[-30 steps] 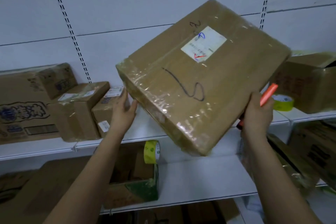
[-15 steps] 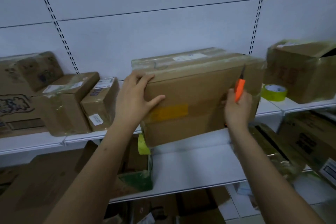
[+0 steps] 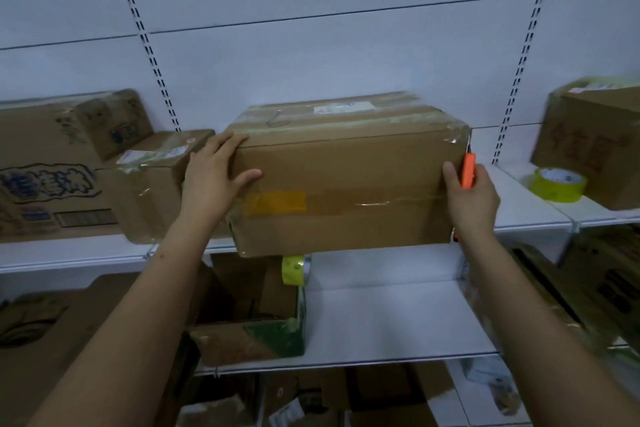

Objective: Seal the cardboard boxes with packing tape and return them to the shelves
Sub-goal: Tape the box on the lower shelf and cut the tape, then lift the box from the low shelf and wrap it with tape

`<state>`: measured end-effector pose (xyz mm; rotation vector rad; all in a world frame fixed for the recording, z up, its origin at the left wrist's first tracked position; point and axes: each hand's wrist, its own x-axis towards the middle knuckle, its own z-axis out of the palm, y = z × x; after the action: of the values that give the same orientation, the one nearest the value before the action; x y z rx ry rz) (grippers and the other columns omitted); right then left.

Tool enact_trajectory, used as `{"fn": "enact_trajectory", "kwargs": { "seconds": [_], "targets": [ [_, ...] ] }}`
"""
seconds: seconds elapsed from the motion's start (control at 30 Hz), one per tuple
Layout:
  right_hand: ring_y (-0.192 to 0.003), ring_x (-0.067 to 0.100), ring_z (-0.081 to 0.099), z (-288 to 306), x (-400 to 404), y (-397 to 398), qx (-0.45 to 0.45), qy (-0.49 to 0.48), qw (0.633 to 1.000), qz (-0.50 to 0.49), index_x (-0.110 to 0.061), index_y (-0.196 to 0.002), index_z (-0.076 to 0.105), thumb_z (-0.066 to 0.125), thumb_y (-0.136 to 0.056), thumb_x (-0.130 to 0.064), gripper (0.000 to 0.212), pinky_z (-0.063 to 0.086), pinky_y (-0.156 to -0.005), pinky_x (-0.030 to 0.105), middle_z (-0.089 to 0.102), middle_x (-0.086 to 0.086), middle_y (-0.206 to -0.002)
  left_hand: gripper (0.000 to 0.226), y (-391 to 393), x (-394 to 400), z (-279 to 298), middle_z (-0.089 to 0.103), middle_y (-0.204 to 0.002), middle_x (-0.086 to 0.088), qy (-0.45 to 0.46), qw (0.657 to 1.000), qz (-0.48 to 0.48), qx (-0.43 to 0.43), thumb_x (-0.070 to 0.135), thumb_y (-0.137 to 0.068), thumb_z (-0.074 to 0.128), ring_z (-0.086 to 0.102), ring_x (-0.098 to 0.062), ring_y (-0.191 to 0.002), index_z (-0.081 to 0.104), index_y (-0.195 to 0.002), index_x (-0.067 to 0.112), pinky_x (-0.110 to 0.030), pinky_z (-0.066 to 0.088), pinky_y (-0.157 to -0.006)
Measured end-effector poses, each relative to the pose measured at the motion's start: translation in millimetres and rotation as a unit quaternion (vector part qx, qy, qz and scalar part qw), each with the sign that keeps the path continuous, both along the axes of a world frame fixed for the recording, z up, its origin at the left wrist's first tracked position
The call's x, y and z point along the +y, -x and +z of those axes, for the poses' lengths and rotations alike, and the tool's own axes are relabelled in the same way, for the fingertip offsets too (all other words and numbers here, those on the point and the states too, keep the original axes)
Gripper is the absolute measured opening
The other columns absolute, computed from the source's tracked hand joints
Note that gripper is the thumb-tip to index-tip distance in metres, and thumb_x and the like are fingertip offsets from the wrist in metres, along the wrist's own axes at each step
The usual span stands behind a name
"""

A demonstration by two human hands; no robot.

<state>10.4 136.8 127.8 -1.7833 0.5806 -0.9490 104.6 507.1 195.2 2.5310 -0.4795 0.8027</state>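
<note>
At the centre of the frame we see a taped cardboard box (image 3: 346, 180) sitting on the upper white shelf (image 3: 530, 215), its front edge overhanging the shelf lip. Our left hand (image 3: 214, 180) lies flat against the box's upper left corner, fingers spread wide and thumb stretched across the front face. Our right hand (image 3: 471, 198) presses the box's right edge with its thumb while its curled fingers hold an orange box cutter (image 3: 468, 175) upright beside the corner. At the right of the frame a yellow tape roll (image 3: 557, 185) lies flat on the shelf, just beside another cardboard box (image 3: 595, 142). A second yellow roll (image 3: 294, 269) stands on edge below the centre box, on a green-trimmed carton (image 3: 263, 336). At the left, more boxes (image 3: 69, 166) crowd the upper shelf
</note>
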Motion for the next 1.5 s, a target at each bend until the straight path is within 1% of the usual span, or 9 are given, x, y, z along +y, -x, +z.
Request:
{"fn": "enact_trajectory", "kwargs": {
  "seconds": [0.3,0.43,0.53,0.63,0.8,1.0,1.17,1.3,1.5],
  "targets": [
    [-0.080,0.035,0.063,-29,11,9,0.027,-0.020,0.999,-0.008,-0.024,-0.091,0.053,0.053,-0.096,-0.053,0.030,0.055,-0.080,0.052,0.058,0.004,-0.079,0.077,16,-9,-18,0.011,-0.167,0.004,0.063,0.998,0.026,-0.003,0.039,-0.092,0.068,0.013,-0.023,-0.152,0.027,-0.156,0.032,-0.048,0.027,-0.119],
    [-0.082,0.027,0.064,-71,26,17,0.017,-0.103,0.993,-0.057,-0.021,-0.108,0.058,0.047,-0.102,-0.043,0.025,0.055,-0.069,0.038,0.061,0.005,-0.090,0.083,40,-12,-39,0.000,-0.167,0.012,0.108,0.994,0.029,-0.011,0.031,-0.094,0.067,0.009,-0.008,-0.149,0.016,-0.159,0.030,-0.025,0.021,-0.112],
    [-0.075,0.024,0.066,-115,42,27,0.044,-0.164,0.984,-0.062,-0.017,-0.111,0.056,0.048,-0.104,-0.032,0.019,0.048,-0.059,0.028,0.063,0.008,-0.091,0.071,59,-14,-67,0.018,-0.165,0.004,0.197,0.980,0.042,-0.005,0.029,-0.098,0.060,0.016,0.003,-0.143,0.022,-0.158,0.023,-0.011,0.023,-0.111],
    [-0.065,0.021,0.062,-150,62,34,0.106,-0.212,0.971,-0.008,-0.010,-0.116,0.051,0.051,-0.100,-0.018,0.017,0.053,-0.065,0.038,0.061,0.012,-0.087,0.042,80,-17,-106,0.045,-0.139,0.002,0.325,0.941,0.090,0.018,0.025,-0.101,0.053,0.047,-0.001,-0.119,0.044,-0.142,0.021,-0.022,0.044,-0.095],
    [-0.074,0.023,0.062,-179,100,38,0.208,-0.275,0.921,0.182,-0.007,-0.114,0.051,0.052,-0.100,-0.008,0.014,0.051,-0.064,0.033,0.062,0.015,-0.096,0.017,96,-19,-171,0.055,-0.113,-0.005,0.417,0.880,0.189,0.128,0.017,-0.100,0.049,0.055,-0.004,-0.086,0.055,-0.116,0.019,-0.030,0.050,-0.078],
    [-0.075,0.024,0.070,-205,123,37,0.251,-0.255,0.852,0.382,-0.033,-0.145,0.034,0.049,-0.104,-0.019,0.045,0.056,-0.053,0.030,0.059,0.000,-0.121,0.018,103,-24,-217,0.060,-0.097,0.005,0.374,0.888,0.154,0.221,0.018,-0.103,0.049,0.056,-0.005,-0.078,0.057,-0.119,0.017,-0.013,0.043,-0.063],
    [-0.055,0.020,0.057,-224,146,16,0.319,-0.128,0.852,0.394,-0.022,-0.123,0.051,0.054,-0.101,-0.021,0.022,0.045,-0.050,0.030,0.064,0.011,-0.096,0.031,92,4,-257,0.054,-0.124,-0.009,0.193,0.912,0.143,0.334,0.014,-0.100,0.051,0.056,-0.025,-0.104,0.053,-0.131,0.016,-0.030,0.044,-0.080],
    [-0.053,0.019,0.051,-237,175,0,0.361,-0.214,0.837,0.351,-0.015,-0.095,0.057,0.057,-0.100,-0.028,0.014,0.042,-0.048,0.029,0.068,0.023,-0.101,0.057,76,48,-289,0.030,-0.151,-0.019,0.010,0.897,0.181,0.402,0.017,-0.095,0.060,0.034,-0.045,-0.132,0.040,-0.147,0.023,-0.053,0.041,-0.105],
    [-0.047,0.017,0.042,-261,238,-48,0.396,-0.368,0.788,0.297,-0.001,-0.115,0.058,0.061,-0.095,-0.048,0.051,0.038,-0.047,0.030,0.070,0.024,-0.103,0.075,42,117,-312,0.006,-0.159,-0.015,-0.048,0.891,0.207,0.400,0.019,-0.095,0.061,0.028,-0.049,-0.137,0.020,-0.157,0.033,-0.053,0.044,-0.104]
  ]
}}
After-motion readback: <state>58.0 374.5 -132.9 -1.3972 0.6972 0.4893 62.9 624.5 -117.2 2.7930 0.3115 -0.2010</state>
